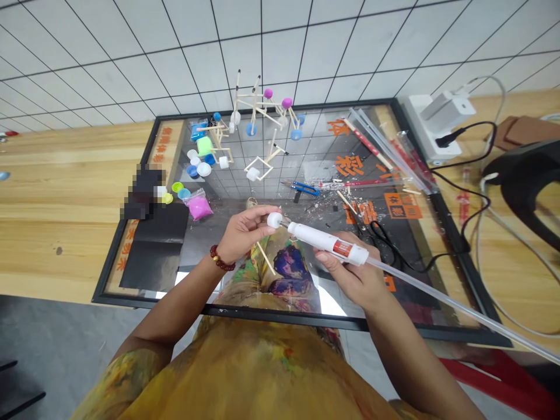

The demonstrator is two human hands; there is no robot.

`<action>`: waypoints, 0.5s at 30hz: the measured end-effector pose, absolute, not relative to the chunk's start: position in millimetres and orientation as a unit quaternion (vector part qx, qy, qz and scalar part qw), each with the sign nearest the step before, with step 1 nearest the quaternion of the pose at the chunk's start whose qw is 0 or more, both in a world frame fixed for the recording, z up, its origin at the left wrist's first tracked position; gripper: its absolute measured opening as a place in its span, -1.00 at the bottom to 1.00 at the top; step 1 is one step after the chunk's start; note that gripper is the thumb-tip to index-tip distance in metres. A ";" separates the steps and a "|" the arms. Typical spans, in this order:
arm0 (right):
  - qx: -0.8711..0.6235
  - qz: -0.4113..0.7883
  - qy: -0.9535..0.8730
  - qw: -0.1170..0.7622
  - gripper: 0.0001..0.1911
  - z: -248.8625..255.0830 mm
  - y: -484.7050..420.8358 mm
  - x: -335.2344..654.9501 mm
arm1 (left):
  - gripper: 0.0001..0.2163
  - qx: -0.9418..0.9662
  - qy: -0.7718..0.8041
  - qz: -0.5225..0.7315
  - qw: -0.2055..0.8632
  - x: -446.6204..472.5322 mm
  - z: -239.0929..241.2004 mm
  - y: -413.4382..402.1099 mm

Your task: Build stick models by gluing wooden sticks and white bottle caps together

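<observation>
My left hand (245,232) pinches a small white round piece that looks like a bottle cap (275,220). The metal tip of a white hot glue gun (311,235) meets this cap or stops just short of it; I cannot tell which. My right hand (352,274) is wrapped round the glue gun's body from below. A long clear glue stick (437,300) runs out of its back end towards the right. Below my left hand lies a thin wooden stick (266,258). Further back stand stick figures (258,169) built from pale sticks and round caps.
Blue-handled snips (305,188) lie mid-table among scraps. Loose caps (203,169) and a pink bag (200,207) are on the left, above black sheets (153,251). Spare glue sticks (389,149), a power strip (431,125) and trailing cables (459,252) occupy the right.
</observation>
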State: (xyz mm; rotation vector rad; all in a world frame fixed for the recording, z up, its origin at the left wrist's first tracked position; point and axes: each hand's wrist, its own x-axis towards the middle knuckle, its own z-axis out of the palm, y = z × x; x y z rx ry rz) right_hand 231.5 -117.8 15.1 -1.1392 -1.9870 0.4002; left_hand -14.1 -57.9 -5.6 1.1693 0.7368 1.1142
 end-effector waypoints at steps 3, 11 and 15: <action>-0.462 0.172 -0.778 0.389 -0.86 14.6 -117.9 232.0 | -0.66 0.514 0.331 0.496 0.617 -13.3 -3.0 -58.1; -0.472 0.184 -0.771 0.387 -0.73 17.4 -117.4 231.8 | -0.63 0.517 0.339 0.504 0.603 -12.6 -3.8 -59.2; -0.466 0.170 -0.773 0.396 -0.72 18.5 -116.9 231.7 | -0.50 0.498 0.341 0.512 0.611 -12.1 -5.3 -59.7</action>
